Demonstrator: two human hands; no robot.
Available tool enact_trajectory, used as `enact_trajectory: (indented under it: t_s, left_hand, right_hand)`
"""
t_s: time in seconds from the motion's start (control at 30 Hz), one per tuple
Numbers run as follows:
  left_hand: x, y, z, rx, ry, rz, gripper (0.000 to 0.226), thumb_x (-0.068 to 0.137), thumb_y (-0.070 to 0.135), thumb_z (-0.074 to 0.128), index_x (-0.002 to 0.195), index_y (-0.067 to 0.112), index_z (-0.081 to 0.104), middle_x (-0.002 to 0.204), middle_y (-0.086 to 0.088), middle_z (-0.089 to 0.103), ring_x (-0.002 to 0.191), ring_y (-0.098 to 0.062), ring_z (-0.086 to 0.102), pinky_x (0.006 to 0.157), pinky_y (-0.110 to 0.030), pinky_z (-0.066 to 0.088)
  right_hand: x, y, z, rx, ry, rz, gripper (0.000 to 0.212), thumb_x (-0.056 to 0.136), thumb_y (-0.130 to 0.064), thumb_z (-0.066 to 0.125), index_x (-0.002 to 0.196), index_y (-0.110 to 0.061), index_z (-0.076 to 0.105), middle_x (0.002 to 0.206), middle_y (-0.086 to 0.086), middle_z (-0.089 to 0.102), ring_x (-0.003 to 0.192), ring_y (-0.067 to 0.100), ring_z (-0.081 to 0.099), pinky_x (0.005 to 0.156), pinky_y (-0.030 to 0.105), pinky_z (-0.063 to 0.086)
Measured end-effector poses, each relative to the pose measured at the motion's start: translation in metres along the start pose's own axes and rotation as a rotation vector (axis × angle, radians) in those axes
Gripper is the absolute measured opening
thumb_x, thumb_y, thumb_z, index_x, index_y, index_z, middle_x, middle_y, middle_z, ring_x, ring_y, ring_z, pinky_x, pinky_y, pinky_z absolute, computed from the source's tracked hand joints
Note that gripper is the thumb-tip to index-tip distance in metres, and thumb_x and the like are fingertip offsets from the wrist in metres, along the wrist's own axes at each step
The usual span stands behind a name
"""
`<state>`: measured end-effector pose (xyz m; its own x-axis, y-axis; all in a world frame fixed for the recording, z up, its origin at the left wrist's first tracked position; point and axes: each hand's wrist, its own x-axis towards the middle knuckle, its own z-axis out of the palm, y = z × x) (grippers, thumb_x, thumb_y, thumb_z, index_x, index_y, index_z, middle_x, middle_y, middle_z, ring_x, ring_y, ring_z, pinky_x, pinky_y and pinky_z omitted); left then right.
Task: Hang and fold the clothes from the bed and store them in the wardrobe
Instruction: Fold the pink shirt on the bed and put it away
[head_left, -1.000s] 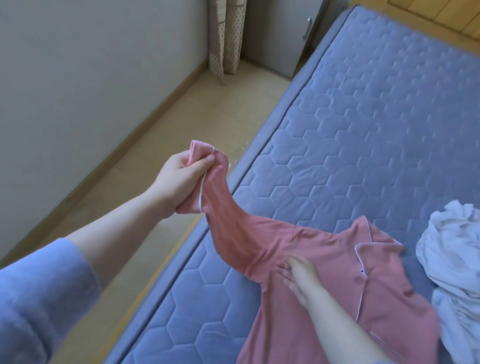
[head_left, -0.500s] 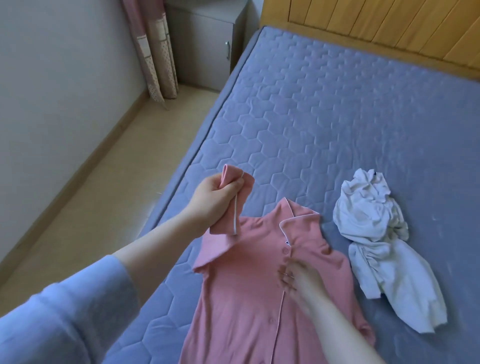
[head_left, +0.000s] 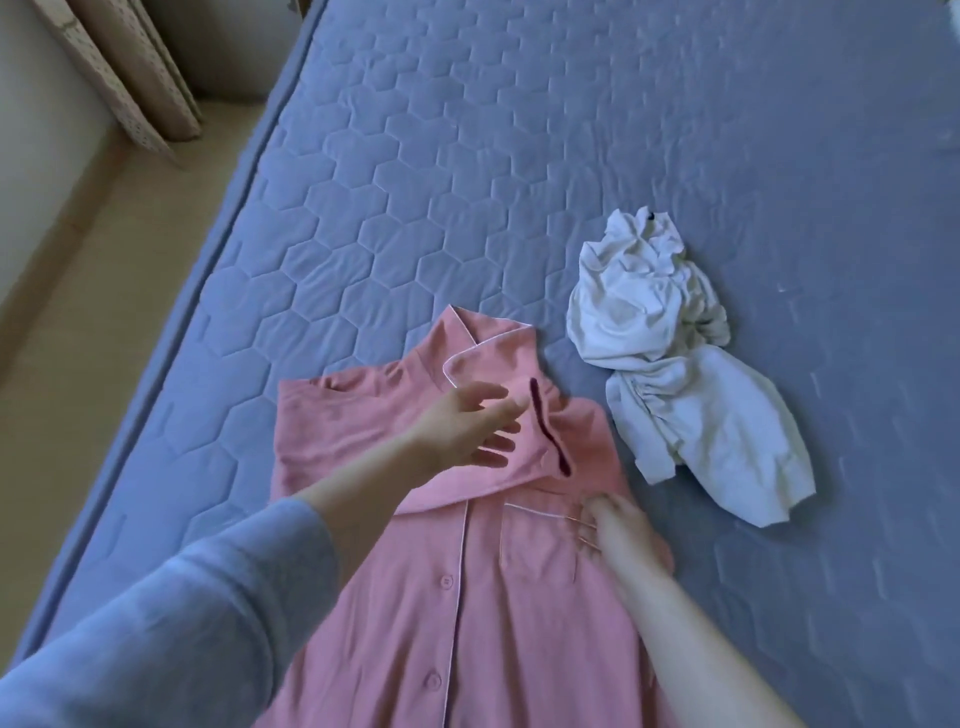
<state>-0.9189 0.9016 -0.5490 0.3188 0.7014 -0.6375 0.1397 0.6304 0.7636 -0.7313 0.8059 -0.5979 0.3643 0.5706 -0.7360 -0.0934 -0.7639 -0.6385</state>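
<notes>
step: folding the pink pyjama shirt (head_left: 415, 597); it lies front-up, buttoned, near the left edge of the bed (head_left: 467, 156)
shirt sleeve (head_left: 524, 467): laid across the chest, cuff pointing toward the far shoulder
left hand (head_left: 462, 431): grip wide, fingers spread over the folded sleeve, holding nothing
right hand (head_left: 623, 530): fingertips on the fabric by the chest pocket (head_left: 535, 540); press or pinch, can't tell
how-to: flatten the sleeve along its fold, pin the body while smoothing, mirror the other side, keep the collar (head_left: 483, 343) flat
risk: soft knit likely creeps and bunches if dragged; lift and lay instead
shirt material: matte pink knit, white piping, matching buttons (head_left: 445, 581)
bed surface: blue quilted cover, hexagon stitching, slight grip likely
next item: white garment (head_left: 670, 374), crumpled, gathered, just beside the shirt, not touching
</notes>
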Motion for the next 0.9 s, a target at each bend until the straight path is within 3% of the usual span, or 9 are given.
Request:
enact_trajectory:
  t_s: [0.17,0.27,0.37,0.4,0.5,0.6,0.7,0.8,0.9]
  left_hand:
    - [0.018,-0.054,-0.022,0.198,0.216,0.014,0.013,0.096,0.014,0.056,0.087,0.010,0.064,0.081,-0.005,0.069,0.066,-0.017,0.063,0.062,-0.028,0.054]
    - [0.024,-0.079,-0.063,0.385,0.387,0.033,0.013,0.090,0.008,0.058,0.082,0.014,0.065,0.078,-0.002,0.070,0.068,-0.018,0.064,0.067,-0.034,0.055]
    - [0.026,-0.096,-0.104,0.627,0.604,0.085,0.004,0.086,0.014,0.064,0.083,0.016,0.066,0.080,0.003,0.069,0.069,-0.012,0.060,0.063,-0.026,0.047]
    - [0.025,-0.100,-0.117,0.671,0.673,0.088,0.001,0.085,0.016,0.066,0.085,0.017,0.066,0.081,0.004,0.067,0.070,-0.011,0.058,0.062,-0.025,0.042]
    - [0.020,-0.116,-0.148,0.698,0.747,0.023,0.010,0.083,0.016,0.068,0.092,0.018,0.064,0.090,0.003,0.064,0.078,-0.016,0.058,0.070,-0.026,0.038]
    - [0.015,-0.132,-0.168,0.838,0.664,-0.080,0.017,0.082,0.017,0.071,0.098,0.012,0.067,0.100,-0.008,0.065,0.089,-0.028,0.061,0.076,-0.033,0.046]
    - [0.010,-0.142,-0.175,0.963,0.691,-0.052,0.024,0.081,0.013,0.069,0.104,0.006,0.067,0.104,-0.021,0.060,0.098,-0.040,0.057,0.087,-0.042,0.046]
    - [0.006,-0.150,-0.173,0.785,0.810,-0.091,0.040,0.078,0.014,0.071,0.112,0.001,0.056,0.108,-0.025,0.056,0.108,-0.040,0.050,0.092,-0.044,0.042]
    - [-0.005,-0.158,-0.173,0.563,0.782,-0.231,0.060,0.070,0.025,0.082,0.116,0.004,0.049,0.111,-0.019,0.059,0.103,-0.035,0.057,0.085,-0.042,0.048]
  right_hand:
    - [0.036,0.018,0.010,-0.273,0.013,-0.071,0.021,0.089,-0.025,0.054,0.083,-0.009,0.067,0.087,0.005,0.065,0.089,0.030,0.064,0.089,0.052,0.053]
    - [0.050,0.007,0.026,-0.442,0.088,-0.172,0.035,0.075,-0.039,0.052,0.094,-0.012,0.065,0.086,0.002,0.061,0.087,0.024,0.059,0.085,0.041,0.052]
    - [0.063,-0.005,0.040,-0.412,0.261,-0.280,0.060,0.080,-0.026,0.060,0.136,-0.010,0.048,0.127,0.011,0.059,0.119,0.027,0.054,0.104,0.041,0.042]
    - [0.067,-0.009,0.043,-0.412,0.287,-0.285,0.063,0.081,-0.023,0.062,0.141,-0.011,0.044,0.133,0.011,0.057,0.124,0.028,0.052,0.106,0.040,0.041]
    - [0.080,-0.018,0.048,-0.528,0.239,-0.165,0.045,0.087,-0.030,0.061,0.120,-0.001,0.059,0.111,0.013,0.064,0.104,0.030,0.058,0.086,0.031,0.045]
    - [0.081,-0.017,0.045,-0.538,0.179,-0.172,0.032,0.092,-0.028,0.055,0.093,0.003,0.065,0.083,0.012,0.059,0.084,0.030,0.055,0.069,0.030,0.036]
    - [0.077,-0.001,0.036,-0.487,0.313,-0.221,0.025,0.090,-0.027,0.052,0.081,-0.005,0.058,0.076,0.006,0.059,0.080,0.032,0.057,0.067,0.032,0.036]
    - [0.074,0.015,0.027,-0.530,0.342,-0.188,0.023,0.087,-0.025,0.059,0.071,-0.010,0.052,0.070,0.002,0.056,0.081,0.034,0.058,0.069,0.036,0.040]
    - [0.077,0.019,0.027,-0.572,0.334,-0.174,0.017,0.088,-0.023,0.061,0.085,-0.006,0.058,0.090,0.011,0.063,0.095,0.037,0.060,0.080,0.039,0.044]
